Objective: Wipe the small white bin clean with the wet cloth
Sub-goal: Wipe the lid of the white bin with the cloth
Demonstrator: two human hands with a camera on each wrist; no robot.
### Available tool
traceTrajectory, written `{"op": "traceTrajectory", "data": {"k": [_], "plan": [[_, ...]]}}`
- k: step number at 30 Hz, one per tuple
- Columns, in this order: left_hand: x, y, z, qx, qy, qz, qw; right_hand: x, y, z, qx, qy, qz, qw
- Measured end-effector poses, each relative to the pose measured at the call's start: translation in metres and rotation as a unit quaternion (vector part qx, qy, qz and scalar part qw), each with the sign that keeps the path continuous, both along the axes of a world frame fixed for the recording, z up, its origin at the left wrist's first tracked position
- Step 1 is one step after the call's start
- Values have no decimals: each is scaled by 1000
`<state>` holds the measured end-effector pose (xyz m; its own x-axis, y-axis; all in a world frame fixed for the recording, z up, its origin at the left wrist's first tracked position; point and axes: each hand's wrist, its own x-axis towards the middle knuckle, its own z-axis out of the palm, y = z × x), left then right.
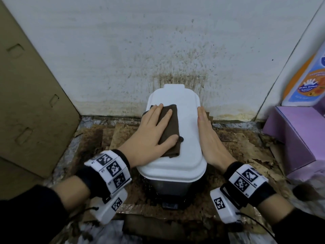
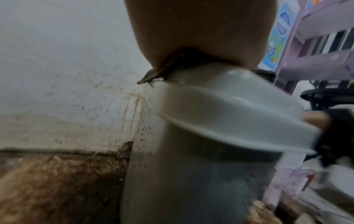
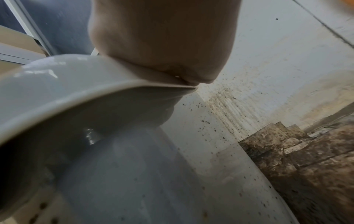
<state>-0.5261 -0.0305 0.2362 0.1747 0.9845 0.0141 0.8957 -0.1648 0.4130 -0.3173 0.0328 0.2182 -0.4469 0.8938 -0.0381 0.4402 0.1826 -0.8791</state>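
Observation:
The small white bin [image 1: 186,118] stands against the stained wall with its lid closed. A dark brown cloth [image 1: 171,127] lies on the left half of the lid. My left hand [image 1: 154,131] presses flat on the cloth with straight, spread fingers. My right hand [image 1: 209,136] lies flat against the lid's right edge, fingers straight. In the left wrist view the palm [image 2: 191,30] bears down on a cloth corner [image 2: 153,75] over the lid rim [image 2: 229,115]. In the right wrist view the palm [image 3: 162,37] sits on the lid rim [image 3: 95,97]; the bin body [image 3: 134,174] is speckled with dark spots.
The wall [image 1: 140,50] behind the bin is spattered brown. Stained, torn cardboard [image 1: 246,148] covers the floor around the bin. A brown cardboard panel [image 1: 31,103] leans on the left. A purple box [image 1: 295,134] and a colourful package [image 1: 306,81] sit on the right.

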Motion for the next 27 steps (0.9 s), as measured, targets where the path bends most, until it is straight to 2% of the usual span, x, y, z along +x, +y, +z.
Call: {"op": "traceTrajectory", "data": {"k": [6, 10, 14, 18, 23, 27], "plan": [[14, -50, -5, 28, -12, 15, 999, 1, -3, 0, -2, 3, 0, 1000], [15, -50, -3, 15, -3, 16, 1000, 0, -3, -3, -7, 22, -6, 1000], [6, -23, 8, -39, 24, -7, 999, -1, -2, -5, -18, 44, -16, 999], [-8, 28, 16, -80, 24, -12, 996, -2, 0, -7, -23, 55, -17, 998], [-20, 81, 15, -63, 42, -2, 997, -1, 3, -9, -32, 72, -15, 997], [-22, 96, 14, -54, 37, 5, 998, -1, 6, -11, -32, 76, -8, 997]]}}
